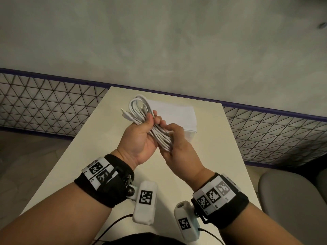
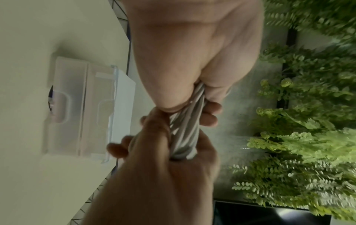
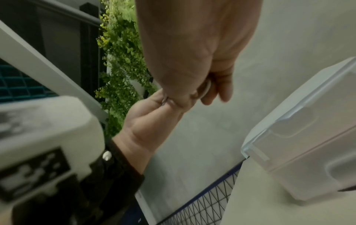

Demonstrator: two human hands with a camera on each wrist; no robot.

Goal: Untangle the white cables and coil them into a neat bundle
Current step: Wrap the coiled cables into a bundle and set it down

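Observation:
A bundle of white cables [image 1: 139,112] lies coiled in long loops, held above the table between both hands. My left hand [image 1: 141,137] grips the middle of the bundle, thumb over the strands. My right hand [image 1: 177,138] is curled round the lower end of the loops. Connector ends [image 1: 123,112] stick out at the upper left of the coil. In the left wrist view the cable strands [image 2: 185,137] run twisted from my left hand [image 2: 192,60] into my right hand [image 2: 169,175]. The right wrist view shows my right hand [image 3: 194,60] against my left hand [image 3: 150,121], with only a sliver of cable [image 3: 207,89].
A clear plastic box [image 1: 191,128] with a white lid stands on the white table [image 1: 92,165] just beyond my hands. A mesh railing [image 1: 44,105] runs behind the table. A grey chair [image 1: 290,197] is at the right. Green plants [image 2: 308,137] hang nearby.

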